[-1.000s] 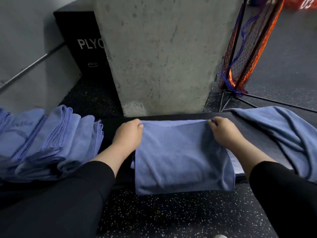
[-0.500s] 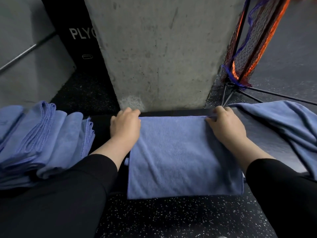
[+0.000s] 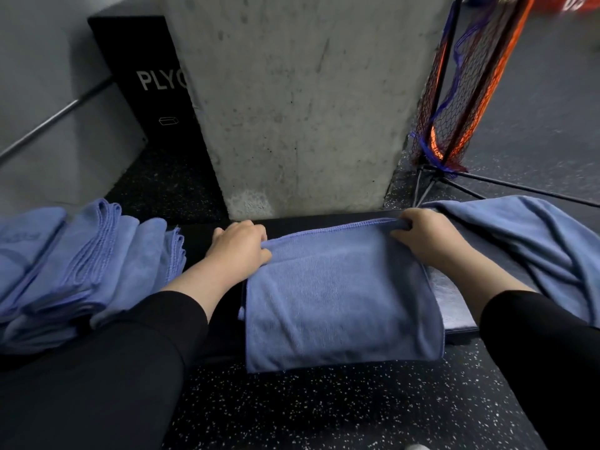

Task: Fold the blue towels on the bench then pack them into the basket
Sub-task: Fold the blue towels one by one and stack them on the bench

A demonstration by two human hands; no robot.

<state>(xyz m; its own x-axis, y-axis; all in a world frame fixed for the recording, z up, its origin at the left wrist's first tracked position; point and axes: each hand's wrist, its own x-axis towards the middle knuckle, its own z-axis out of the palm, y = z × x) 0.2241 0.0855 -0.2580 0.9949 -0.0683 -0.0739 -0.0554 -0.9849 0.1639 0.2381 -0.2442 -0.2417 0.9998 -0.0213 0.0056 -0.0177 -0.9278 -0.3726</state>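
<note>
A folded blue towel lies across the black bench, its near edge hanging over the front. My left hand pinches the towel's far left corner. My right hand grips the far right corner, and the far edge between them is lifted slightly off the bench. A row of folded blue towels leans together on the bench at the left. A loose, crumpled blue towel lies on the bench at the right. No basket shows in this view.
A concrete pillar stands right behind the bench. A black plyo box sits behind it at the left. An orange and black net on a stand is at the back right. Speckled rubber floor lies below.
Both hands went from resting on the towel's far corners to gripping them, and the far edge has lifted a little. The camera shifted slightly.
</note>
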